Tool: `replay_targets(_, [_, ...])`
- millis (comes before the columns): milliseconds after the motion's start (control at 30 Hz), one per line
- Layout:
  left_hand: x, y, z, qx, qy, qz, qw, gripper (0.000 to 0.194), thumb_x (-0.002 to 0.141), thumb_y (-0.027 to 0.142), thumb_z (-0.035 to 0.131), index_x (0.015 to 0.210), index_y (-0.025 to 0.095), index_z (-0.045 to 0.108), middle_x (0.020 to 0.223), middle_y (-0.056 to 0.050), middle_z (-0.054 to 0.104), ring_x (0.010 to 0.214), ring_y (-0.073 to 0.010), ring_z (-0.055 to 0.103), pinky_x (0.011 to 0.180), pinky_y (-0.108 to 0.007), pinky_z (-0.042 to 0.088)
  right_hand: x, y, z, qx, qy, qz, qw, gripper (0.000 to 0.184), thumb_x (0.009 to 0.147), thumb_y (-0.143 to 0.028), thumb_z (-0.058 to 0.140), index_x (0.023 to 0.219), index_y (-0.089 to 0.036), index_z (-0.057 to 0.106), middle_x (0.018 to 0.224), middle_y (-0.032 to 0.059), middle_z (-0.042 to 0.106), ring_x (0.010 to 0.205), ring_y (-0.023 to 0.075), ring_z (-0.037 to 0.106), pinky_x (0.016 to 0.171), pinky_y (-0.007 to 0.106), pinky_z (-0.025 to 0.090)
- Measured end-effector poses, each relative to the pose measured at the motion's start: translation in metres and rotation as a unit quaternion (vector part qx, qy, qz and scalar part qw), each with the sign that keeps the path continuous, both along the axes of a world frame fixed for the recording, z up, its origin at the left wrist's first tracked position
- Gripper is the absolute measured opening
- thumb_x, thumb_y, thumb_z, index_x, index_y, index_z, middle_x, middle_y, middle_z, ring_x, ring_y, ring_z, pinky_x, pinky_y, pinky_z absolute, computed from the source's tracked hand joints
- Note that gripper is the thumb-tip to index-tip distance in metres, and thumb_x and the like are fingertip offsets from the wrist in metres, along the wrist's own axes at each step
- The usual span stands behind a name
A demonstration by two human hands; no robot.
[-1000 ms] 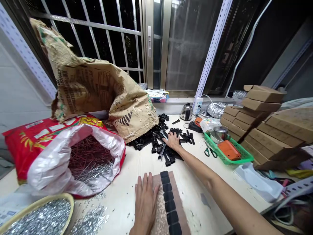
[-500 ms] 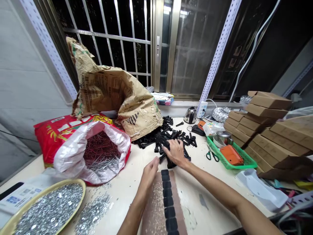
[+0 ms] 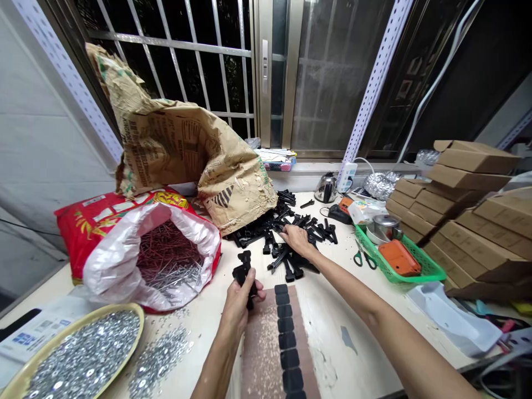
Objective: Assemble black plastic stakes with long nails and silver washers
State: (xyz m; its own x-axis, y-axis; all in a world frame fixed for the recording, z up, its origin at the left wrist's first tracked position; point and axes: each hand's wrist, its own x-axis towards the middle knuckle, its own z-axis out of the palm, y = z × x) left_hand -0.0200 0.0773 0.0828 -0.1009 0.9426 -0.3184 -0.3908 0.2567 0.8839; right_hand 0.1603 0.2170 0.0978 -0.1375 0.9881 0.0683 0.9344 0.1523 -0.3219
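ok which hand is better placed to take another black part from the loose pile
Probably the right: the right hand is at the pile, whereas the left hand is nearer the person and holds black parts.

Small workshop, looks like. Bench [image 3: 357, 366] carries bulk washers [image 3: 87, 354], a sack [image 3: 102, 285] of thin rods [image 3: 166, 255], piled black parts [image 3: 286, 261]. Cartons [image 3: 477, 246] stacked alongside.

matt, plastic-looking pieces [image 3: 268, 241]; rough paper sack [image 3: 236, 188]; shiny metal washers [image 3: 87, 354].
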Motion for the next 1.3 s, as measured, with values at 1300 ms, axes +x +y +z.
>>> replay_targets(1300, [-0.037, -0.017, -0.003, 0.020, -0.163, 0.061, 0.985, 0.034, 0.074, 0.018, 0.070, 0.106, 0.018, 0.059, 0.099, -0.007, 0.065, 0.084, -0.0185, 0.066, 0.074, -0.037, 0.056, 0.025, 0.002, -0.006, -0.025, -0.064, 0.068, 0.995, 0.024, 0.074, -0.033, 0.061, 0.090, -0.016, 0.063, 0.083, 0.0098, 0.066, 0.080, 0.0228, 0.061, 0.066, 0.028, 0.042])
